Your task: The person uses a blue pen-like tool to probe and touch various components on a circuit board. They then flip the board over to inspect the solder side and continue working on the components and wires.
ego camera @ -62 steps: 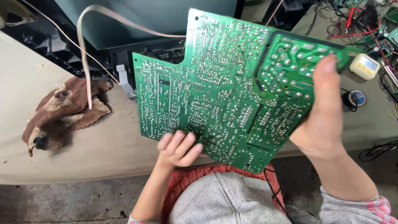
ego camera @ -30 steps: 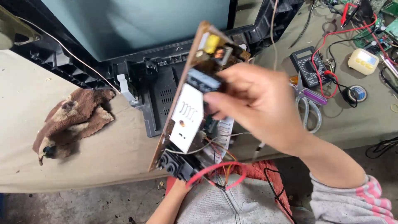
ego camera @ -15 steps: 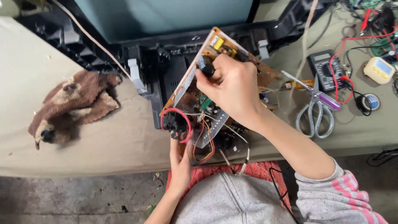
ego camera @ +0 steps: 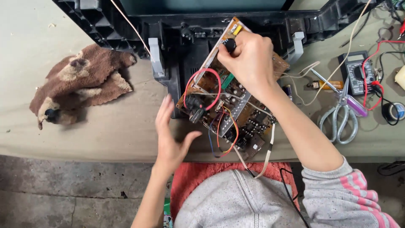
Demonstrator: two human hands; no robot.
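A brown circuit board [ego camera: 236, 105], crowded with components and looped by red, orange and blue wires, lies component-side up at the near edge of the workbench [ego camera: 105, 131], its far end tucked against the open black casing of a television set [ego camera: 177, 38] that stands at the back of the bench. The right hand [ego camera: 249, 61] comes down onto the far part of the board with its fingers curled together around a small black round part [ego camera: 230, 44]; the thumb and forefinger seem to pinch it, though the knuckles hide the exact grip. The left hand [ego camera: 171, 135] is spread open and holds nothing, palm turned towards the board's near left corner, fingertips just beside the edge; whether they touch it cannot be told. A flat white ribbon cable [ego camera: 268, 154] hangs from the near side of the board over the bench edge towards the person's lap. To the left, well apart from the board, a crumpled brown and tan rag [ego camera: 80, 82] lies on the bench. To the right lie scissors with pale handles [ego camera: 341, 114], a black multimeter [ego camera: 356, 74] with red leads, and a roll of dark tape [ego camera: 392, 112]
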